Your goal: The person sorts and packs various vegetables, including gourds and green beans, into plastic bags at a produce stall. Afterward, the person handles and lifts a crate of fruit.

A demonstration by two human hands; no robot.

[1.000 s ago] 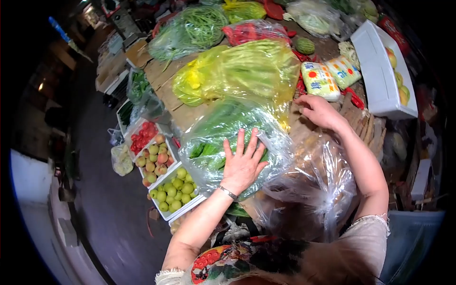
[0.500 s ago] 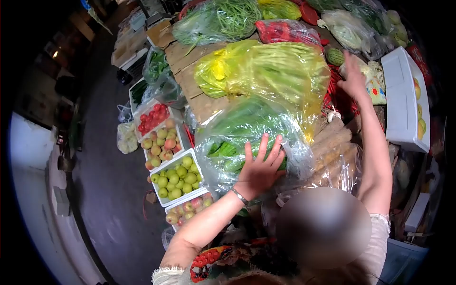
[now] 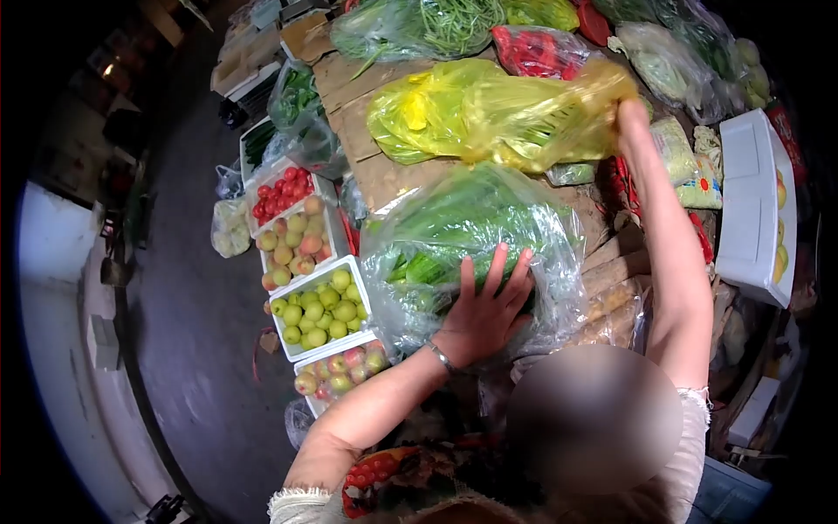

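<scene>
My left hand (image 3: 489, 310) lies with fingers spread on a clear plastic bag (image 3: 559, 262) of long green vegetables (image 3: 428, 267). Beyond it, my right hand (image 3: 633, 115) is closed on the gathered right end of a yellow plastic bag (image 3: 471, 113). That bag stretches leftward across the display, its yellow knotted end lying on cardboard. Pale green produce shows faintly through the yellow film. My right fingers are partly hidden by the blurred plastic. Brown root-like vegetables (image 3: 611, 279) in clear wrap lie right of the clear bag, under my right forearm.
Trays of tomatoes (image 3: 284, 194), peaches (image 3: 297, 243), green fruit (image 3: 321, 312) and wrapped apples (image 3: 345, 371) line the left edge beside the walkway. Green beans (image 3: 445, 26) and bagged red peppers (image 3: 537, 52) lie at the back. A white foam box (image 3: 751, 205) stands at right.
My right hand, earlier open over the right side, now grips the yellow bag. Its right end has been pulled up and back, uncovering a small wrapped green bundle. My left hand stays on the clear bag.
</scene>
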